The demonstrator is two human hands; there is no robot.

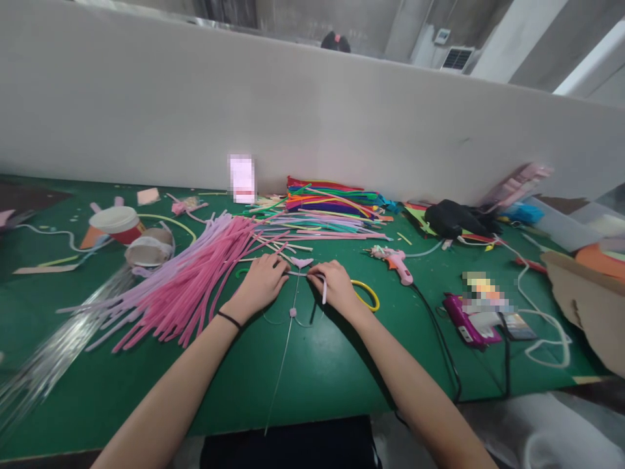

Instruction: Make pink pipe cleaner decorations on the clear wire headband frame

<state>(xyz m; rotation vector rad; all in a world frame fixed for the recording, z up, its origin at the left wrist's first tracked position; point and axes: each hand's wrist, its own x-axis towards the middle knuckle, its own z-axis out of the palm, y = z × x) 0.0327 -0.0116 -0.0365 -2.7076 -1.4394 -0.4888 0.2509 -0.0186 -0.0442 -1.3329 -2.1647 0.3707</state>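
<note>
My left hand (263, 281) and my right hand (336, 284) rest low over the green table, facing each other. Their fingers are closed on a lilac pipe cleaner (297, 274) stretched between them. One end of it bends down below my right fingers. Just beyond lies a small lilac folded piece (301, 262). A thin straight wire stem (280, 378) runs toward me from between the hands, with a small lilac knot (293, 312) on it. Beside my right wrist is a yellow loop handle (374, 298), partly hidden by the arm.
Pink pipe cleaners (195, 280) fan out at left, near silvery wires (73, 345) and a white-rimmed tub (114, 221). Multicoloured pipe cleaners (332, 198) lie at the back. A pink glue gun (398, 264) with a black cord is at right, near a purple package (469, 322).
</note>
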